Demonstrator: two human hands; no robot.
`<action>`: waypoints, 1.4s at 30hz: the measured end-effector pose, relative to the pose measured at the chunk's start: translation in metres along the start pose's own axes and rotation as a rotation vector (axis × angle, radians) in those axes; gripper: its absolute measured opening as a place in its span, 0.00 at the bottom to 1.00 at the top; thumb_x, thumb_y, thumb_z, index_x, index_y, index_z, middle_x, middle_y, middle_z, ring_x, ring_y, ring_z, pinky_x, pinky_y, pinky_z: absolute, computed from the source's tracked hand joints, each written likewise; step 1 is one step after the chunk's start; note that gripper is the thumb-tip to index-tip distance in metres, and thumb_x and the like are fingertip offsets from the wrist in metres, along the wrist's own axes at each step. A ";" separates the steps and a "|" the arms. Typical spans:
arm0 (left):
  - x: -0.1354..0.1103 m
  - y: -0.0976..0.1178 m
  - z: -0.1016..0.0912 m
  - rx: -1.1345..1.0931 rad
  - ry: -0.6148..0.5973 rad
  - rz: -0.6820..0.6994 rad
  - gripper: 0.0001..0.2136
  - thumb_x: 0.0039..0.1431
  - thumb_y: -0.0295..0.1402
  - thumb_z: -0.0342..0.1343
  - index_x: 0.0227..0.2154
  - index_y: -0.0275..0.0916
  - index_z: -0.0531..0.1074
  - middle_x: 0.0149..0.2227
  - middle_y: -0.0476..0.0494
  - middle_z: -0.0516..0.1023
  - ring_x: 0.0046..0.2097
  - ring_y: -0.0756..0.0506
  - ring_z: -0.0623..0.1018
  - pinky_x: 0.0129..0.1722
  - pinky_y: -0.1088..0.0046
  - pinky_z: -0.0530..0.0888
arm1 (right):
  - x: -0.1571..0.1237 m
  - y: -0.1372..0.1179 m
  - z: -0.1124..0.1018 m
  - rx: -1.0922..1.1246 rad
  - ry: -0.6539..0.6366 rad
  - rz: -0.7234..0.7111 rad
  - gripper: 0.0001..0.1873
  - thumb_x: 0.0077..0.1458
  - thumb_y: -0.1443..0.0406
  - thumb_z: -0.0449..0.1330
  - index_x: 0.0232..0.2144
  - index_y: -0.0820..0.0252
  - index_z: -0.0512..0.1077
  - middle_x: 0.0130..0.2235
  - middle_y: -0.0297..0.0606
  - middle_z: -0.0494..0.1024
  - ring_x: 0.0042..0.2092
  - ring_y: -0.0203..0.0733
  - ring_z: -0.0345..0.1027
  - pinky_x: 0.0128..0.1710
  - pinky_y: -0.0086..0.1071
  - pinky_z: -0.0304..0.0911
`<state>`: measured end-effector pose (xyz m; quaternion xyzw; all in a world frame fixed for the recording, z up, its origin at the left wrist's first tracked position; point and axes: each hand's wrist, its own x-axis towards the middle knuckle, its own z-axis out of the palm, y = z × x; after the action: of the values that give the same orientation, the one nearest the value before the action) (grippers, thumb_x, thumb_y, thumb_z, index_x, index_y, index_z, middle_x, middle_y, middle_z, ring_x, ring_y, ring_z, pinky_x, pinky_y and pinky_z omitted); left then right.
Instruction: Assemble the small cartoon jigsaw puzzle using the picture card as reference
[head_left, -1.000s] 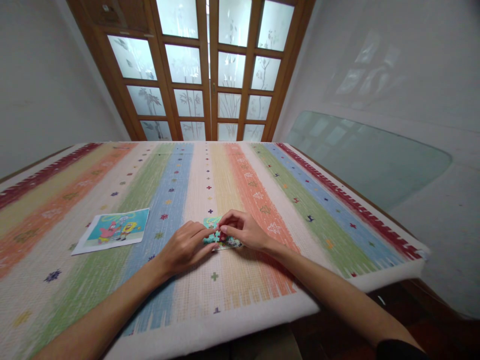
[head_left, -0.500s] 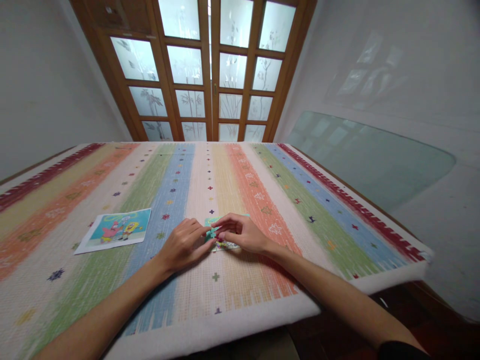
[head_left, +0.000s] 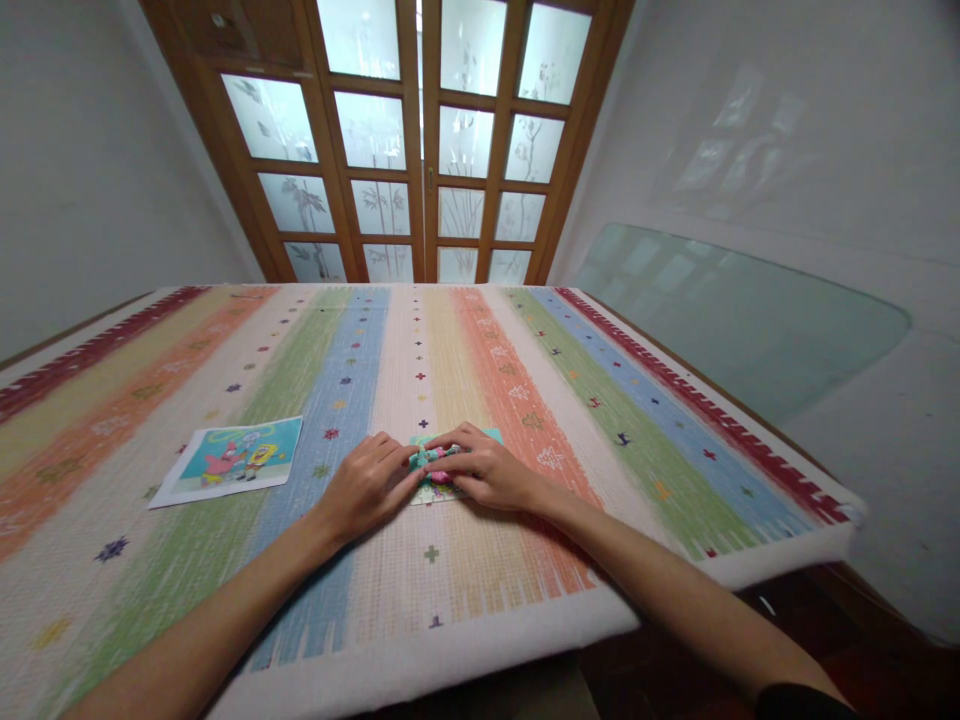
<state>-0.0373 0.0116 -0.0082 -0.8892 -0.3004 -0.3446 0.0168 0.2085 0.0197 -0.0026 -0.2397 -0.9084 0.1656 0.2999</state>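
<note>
A small jigsaw puzzle point(head_left: 439, 493) lies flat on the striped tablecloth, in teal, pink and pale colours. Much of it is covered by my fingers. My left hand point(head_left: 375, 480) rests at its left edge, thumb and forefinger closed on a teal jigsaw piece point(head_left: 424, 458). From the right, my right hand point(head_left: 484, 468) reaches over the puzzle. Its thumb and fingers are drawn together on pink and teal pieces near the left fingertips. Whether these pieces are locked together is hidden. To the left lies a printed cartoon picture point(head_left: 238, 458) on white paper, touched by neither hand.
The striped cloth point(head_left: 510, 560) covers a wide table whose front edge is close to me. Wooden doors with frosted panes point(head_left: 427, 150) stand beyond it. A pale glass panel point(head_left: 735, 310) leans on the right wall.
My right hand's fingers have come lower and closer together over the puzzle, and more pink shows beneath them. My left hand has barely shifted. The printed picture has stayed put.
</note>
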 end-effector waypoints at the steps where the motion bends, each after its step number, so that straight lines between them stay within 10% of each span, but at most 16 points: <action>1: 0.000 0.000 0.000 -0.004 -0.004 -0.005 0.09 0.71 0.35 0.54 0.46 0.37 0.75 0.33 0.43 0.78 0.36 0.42 0.74 0.37 0.64 0.72 | 0.000 0.000 0.000 -0.021 -0.012 0.006 0.16 0.65 0.71 0.59 0.49 0.50 0.79 0.54 0.42 0.79 0.54 0.46 0.70 0.56 0.49 0.66; 42: 0.002 0.002 0.003 0.023 -0.081 0.007 0.11 0.70 0.31 0.51 0.42 0.37 0.79 0.35 0.41 0.74 0.40 0.41 0.72 0.40 0.63 0.73 | -0.001 0.003 0.005 -0.229 -0.077 0.102 0.16 0.70 0.64 0.55 0.55 0.54 0.77 0.56 0.47 0.75 0.55 0.51 0.63 0.55 0.49 0.62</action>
<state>-0.0333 0.0118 -0.0083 -0.9032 -0.3018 -0.3049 0.0158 0.2072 0.0208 -0.0087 -0.3119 -0.9188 0.0848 0.2267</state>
